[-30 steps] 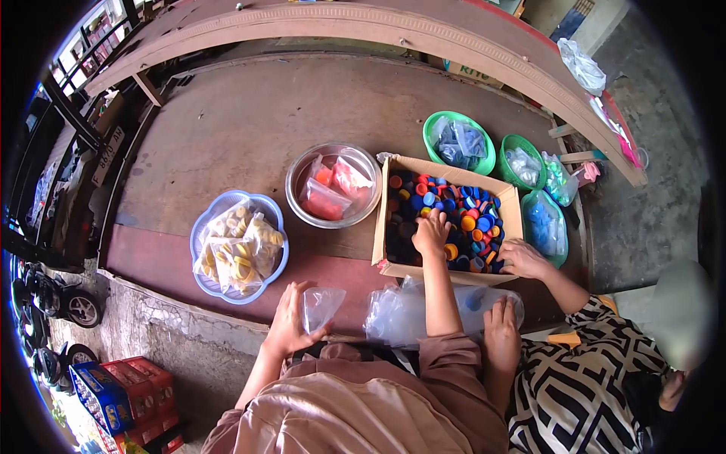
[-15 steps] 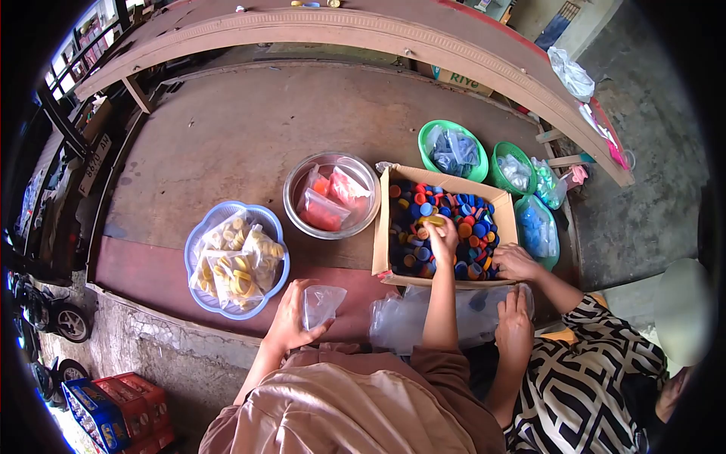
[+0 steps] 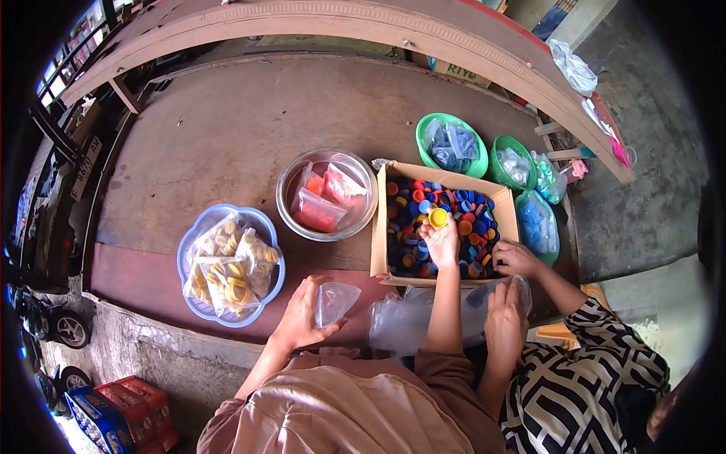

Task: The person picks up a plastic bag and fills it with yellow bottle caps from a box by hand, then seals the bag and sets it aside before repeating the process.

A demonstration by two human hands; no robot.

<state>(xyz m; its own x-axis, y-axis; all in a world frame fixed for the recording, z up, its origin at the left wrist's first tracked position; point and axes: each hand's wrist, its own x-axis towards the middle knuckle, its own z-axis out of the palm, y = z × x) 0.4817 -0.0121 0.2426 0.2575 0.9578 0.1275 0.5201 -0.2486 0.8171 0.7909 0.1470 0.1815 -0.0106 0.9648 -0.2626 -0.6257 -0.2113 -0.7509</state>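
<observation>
In my right hand (image 3: pixel 442 244) is a yellow bottle cap (image 3: pixel 438 219), its hollow side facing up, above a cardboard box (image 3: pixel 382 227) full of mixed-colour caps (image 3: pixel 416 250). My left hand (image 3: pixel 301 314) is curled around a small clear plastic bag (image 3: pixel 337 303) near the table's front edge. Beside that hand, to the left, a blue scalloped basket (image 3: pixel 198 306) holds bags of yellow caps (image 3: pixel 231 276). Flat clear plastic bags (image 3: pixel 408 321) lie in front of the box, partly under a co-worker's hand.
A metal bowl (image 3: pixel 283 200) with bags of red caps stands left of the box. Green baskets (image 3: pixel 484 163) with bagged blue and pale items are at the right. A co-worker's hand (image 3: pixel 517 259) reaches over the box's right corner. A wooden ledge (image 3: pixel 325 30) spans the back.
My right hand has turned palm up, so the yellow cap now shows its open side. My left hand still holds the clear bag. The co-worker's hands have barely moved.
</observation>
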